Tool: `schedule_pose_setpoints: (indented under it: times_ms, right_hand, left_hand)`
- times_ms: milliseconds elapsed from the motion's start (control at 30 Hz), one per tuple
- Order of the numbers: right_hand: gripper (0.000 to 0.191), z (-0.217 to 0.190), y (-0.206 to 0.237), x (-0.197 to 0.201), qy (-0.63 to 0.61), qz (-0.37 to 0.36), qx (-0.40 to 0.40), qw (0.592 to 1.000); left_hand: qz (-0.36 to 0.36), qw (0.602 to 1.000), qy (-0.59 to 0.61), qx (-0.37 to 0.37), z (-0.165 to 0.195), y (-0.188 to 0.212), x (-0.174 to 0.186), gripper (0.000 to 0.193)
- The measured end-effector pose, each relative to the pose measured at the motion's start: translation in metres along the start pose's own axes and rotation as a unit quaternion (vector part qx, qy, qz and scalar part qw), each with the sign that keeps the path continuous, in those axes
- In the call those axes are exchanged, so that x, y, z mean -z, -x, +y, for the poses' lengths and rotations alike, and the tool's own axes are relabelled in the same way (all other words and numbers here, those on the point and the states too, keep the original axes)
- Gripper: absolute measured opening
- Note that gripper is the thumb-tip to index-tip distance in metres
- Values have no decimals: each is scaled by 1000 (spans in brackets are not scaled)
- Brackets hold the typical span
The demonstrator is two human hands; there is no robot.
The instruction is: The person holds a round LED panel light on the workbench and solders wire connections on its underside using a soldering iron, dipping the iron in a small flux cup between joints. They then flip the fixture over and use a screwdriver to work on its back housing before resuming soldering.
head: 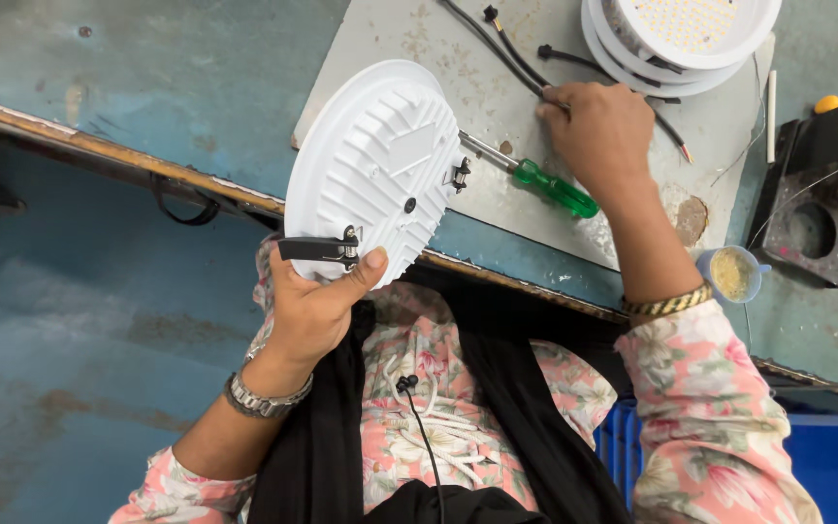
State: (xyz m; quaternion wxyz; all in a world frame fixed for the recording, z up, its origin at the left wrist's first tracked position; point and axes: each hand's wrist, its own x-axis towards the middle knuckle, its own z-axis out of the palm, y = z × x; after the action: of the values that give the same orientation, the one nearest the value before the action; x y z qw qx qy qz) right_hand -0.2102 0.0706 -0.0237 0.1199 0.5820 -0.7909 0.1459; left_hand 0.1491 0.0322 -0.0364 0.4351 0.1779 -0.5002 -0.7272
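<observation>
My left hand (314,306) grips the rim of a round white lamp housing (375,170), held with its ribbed back facing me and its black spring clips showing at the edge. My right hand (601,131) rests on the grey work board (390,39) with its fingers closed on black cables (497,44) that run up and to the left. A screwdriver with a green handle (555,189) lies on the board just below my right hand, its shaft pointing toward the housing.
A stack of white round lamps (681,34) sits at the board's top right. A small blue cup of yellowish paste (732,274) stands by my right wrist. A dark metal stand (812,218) lies at the right. Blue bins (831,466) sit below the bench edge.
</observation>
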Motion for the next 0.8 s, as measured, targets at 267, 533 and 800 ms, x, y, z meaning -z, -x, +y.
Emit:
schedule_pose_setpoints:
  times_ms: [267, 533, 800]
  right_hand:
    - [9, 6, 7, 19, 50, 65, -26, 996]
    - [13, -27, 77, 100, -407, 256, -52, 875]
    - [44, -101, 131, 79, -647, -31, -220, 729]
  left_hand:
    - [35, 995, 94, 23, -2, -6, -6, 38]
    - [0, 989, 145, 38, -14, -4, -9, 39]
    - [-17, 996, 24, 78, -10, 2, -21, 23]
